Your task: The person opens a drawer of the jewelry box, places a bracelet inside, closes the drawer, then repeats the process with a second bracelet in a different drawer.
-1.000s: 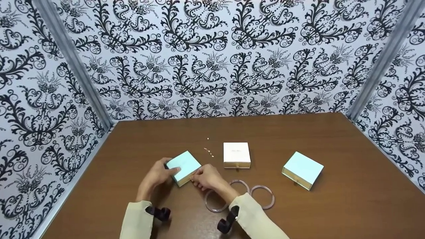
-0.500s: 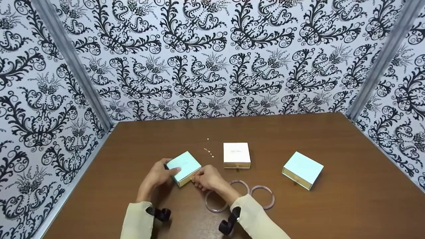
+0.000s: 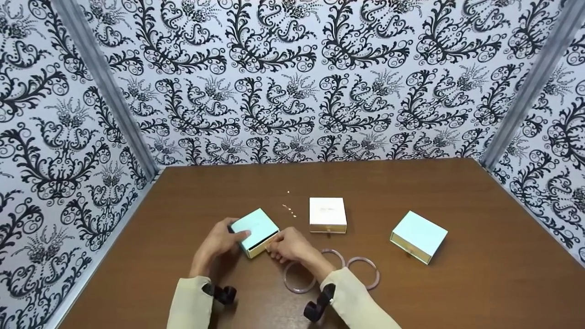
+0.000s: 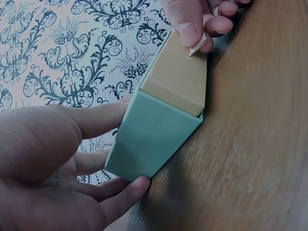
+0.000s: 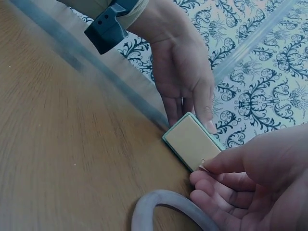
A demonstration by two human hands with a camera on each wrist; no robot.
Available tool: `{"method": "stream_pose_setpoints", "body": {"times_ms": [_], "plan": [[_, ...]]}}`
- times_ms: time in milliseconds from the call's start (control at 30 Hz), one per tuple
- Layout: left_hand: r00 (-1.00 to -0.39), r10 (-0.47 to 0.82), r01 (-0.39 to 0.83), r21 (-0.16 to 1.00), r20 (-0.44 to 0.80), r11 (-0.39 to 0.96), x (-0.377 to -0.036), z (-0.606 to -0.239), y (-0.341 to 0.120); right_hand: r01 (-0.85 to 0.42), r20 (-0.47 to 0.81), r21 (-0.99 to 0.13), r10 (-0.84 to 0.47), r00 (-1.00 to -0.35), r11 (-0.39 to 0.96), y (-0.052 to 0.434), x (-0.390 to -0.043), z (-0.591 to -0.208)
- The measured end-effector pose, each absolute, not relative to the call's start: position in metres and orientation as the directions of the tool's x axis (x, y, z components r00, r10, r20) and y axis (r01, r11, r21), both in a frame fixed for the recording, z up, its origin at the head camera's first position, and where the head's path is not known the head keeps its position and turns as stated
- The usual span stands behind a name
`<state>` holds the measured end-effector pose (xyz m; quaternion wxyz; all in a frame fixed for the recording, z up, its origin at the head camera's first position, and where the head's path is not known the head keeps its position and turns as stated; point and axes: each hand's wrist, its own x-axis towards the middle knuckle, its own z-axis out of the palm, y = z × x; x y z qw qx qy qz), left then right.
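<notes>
The left hand (image 3: 218, 242) grips the smooth mint sleeve of a small square box (image 3: 254, 230) resting near the front of the brown wood-grain table (image 3: 457, 283). The right hand (image 3: 288, 246) pinches the small pull tab (image 5: 202, 167) on its matte tan drawer (image 4: 175, 77), which sticks slightly out. Translucent round bangles (image 3: 363, 272) lie just beside.

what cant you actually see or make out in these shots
- Inside of the drawer of the mint box: hidden in every view; only its tan front shows.
- Lettering on the white box: too small, head view.
- Small beads on the table: too small to identify.
- Bangle: cut off by the right wrist frame's bottom edge.
</notes>
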<state>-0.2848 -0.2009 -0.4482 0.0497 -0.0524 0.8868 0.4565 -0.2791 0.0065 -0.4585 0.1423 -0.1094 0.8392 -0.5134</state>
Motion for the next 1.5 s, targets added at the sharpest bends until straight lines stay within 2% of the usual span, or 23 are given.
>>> {"method": "stream_pose_setpoints", "body": {"times_ms": [500, 1200, 1500], "plan": [[-0.990, -0.053, -0.135, 0.818, -0.127, 0.559, -0.284, -0.450, -0.199, -0.101, -0.081, -0.886, -0.366, -0.927, 0.452, 0.009, -0.280, -0.462], [-0.992, -0.045, -0.123, 0.816, -0.119, 0.565, -0.284, -0.449, -0.205, -0.096, -0.114, -0.836, -0.342, -0.933, 0.540, 0.009, -0.277, -0.452], [-0.993, -0.026, -0.113, 0.814, -0.119, 0.570, -0.282, -0.447, -0.203, -0.085, -0.125, -0.841, -0.345, -0.930, 0.534, 0.011, -0.275, -0.451]]}}
